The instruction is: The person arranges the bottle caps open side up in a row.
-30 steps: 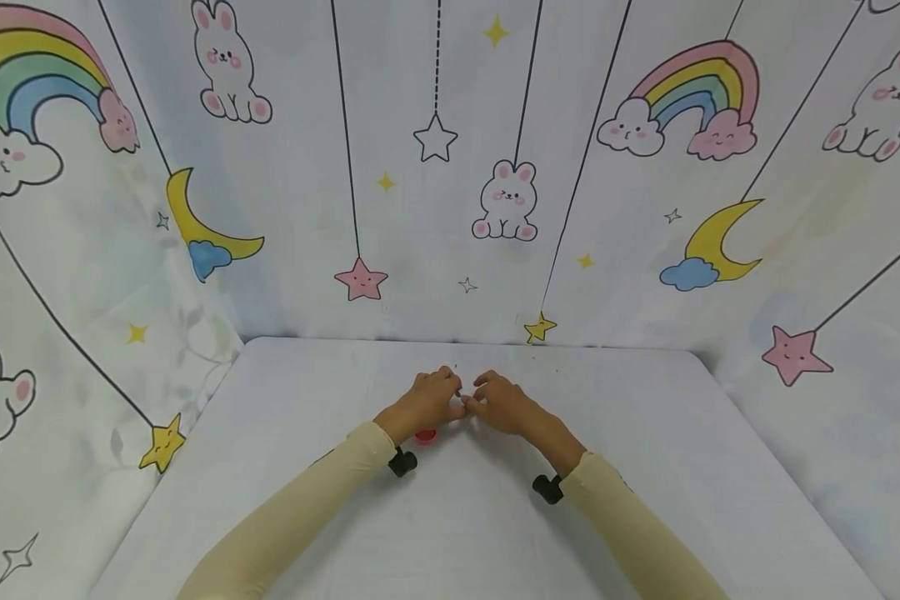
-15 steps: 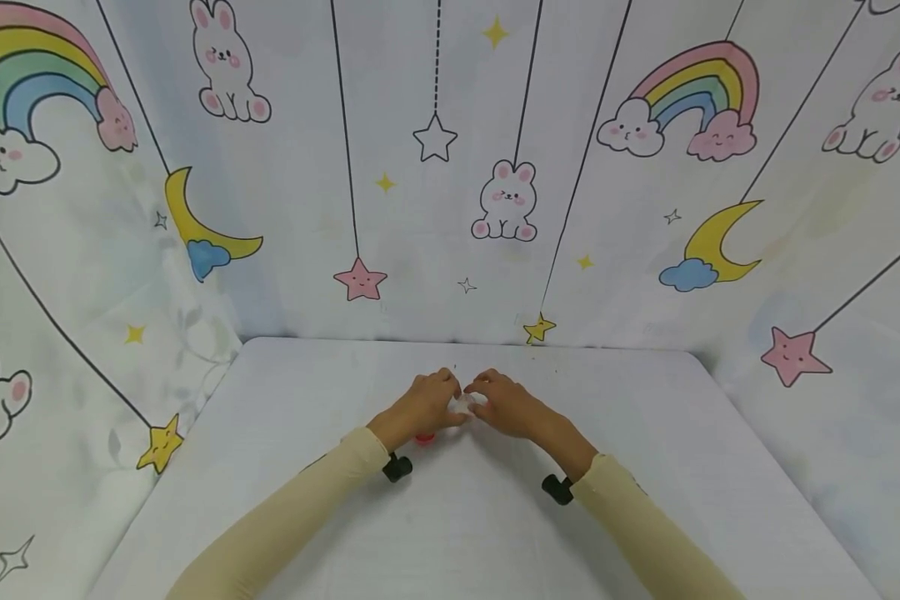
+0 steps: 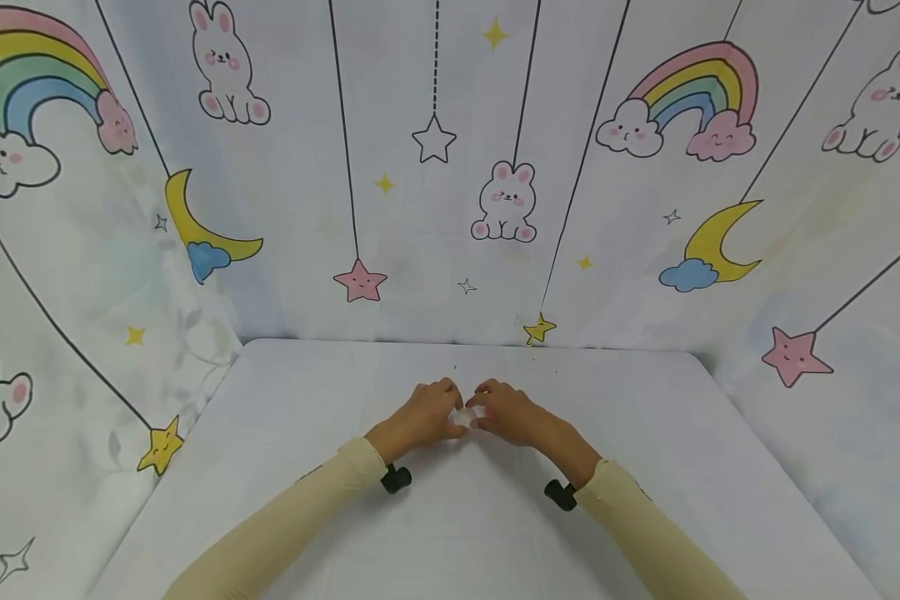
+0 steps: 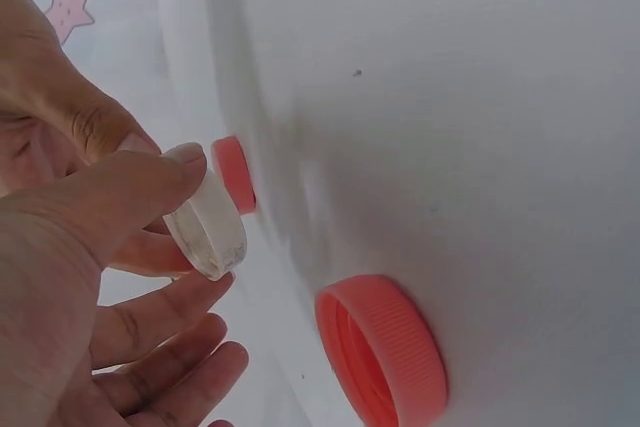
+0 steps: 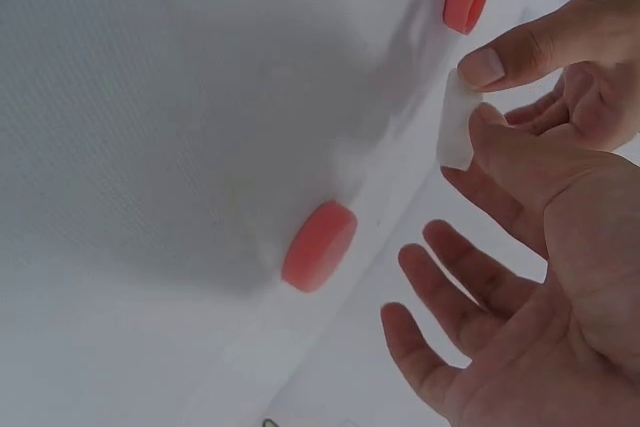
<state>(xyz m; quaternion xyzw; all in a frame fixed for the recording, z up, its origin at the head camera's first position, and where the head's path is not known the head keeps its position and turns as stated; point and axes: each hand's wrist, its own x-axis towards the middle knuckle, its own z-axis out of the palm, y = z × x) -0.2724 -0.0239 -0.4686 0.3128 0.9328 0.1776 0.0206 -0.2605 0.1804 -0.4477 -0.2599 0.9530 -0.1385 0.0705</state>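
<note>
Near the far edge of the tabletop (image 3: 450, 517), left hand (image 3: 420, 417) and right hand (image 3: 513, 417) pinch one white cap (image 4: 217, 222) between thumbs and fingers (image 4: 170, 312), remaining fingers spread; red caps (image 4: 405, 352) sit nearby

red caps (image 4: 385, 349): 2 | white cap (image 4: 212, 225): 1 | hands (image 3: 423, 417): 2

Left sleeve (image 3: 285, 512): pale yellow, close-fitting, carries thin dark mark (image 3: 310, 472) on far edge | Right sleeve (image 3: 648, 533): same colour and fit, similar dark mark on far edge | Left wrist camera (image 3: 397, 479): black, rounded barrel | Right wrist camera (image 3: 561, 495): black, matching form | Left hand (image 3: 424, 411): bare | Right hand (image 3: 512, 413): bare
</note>
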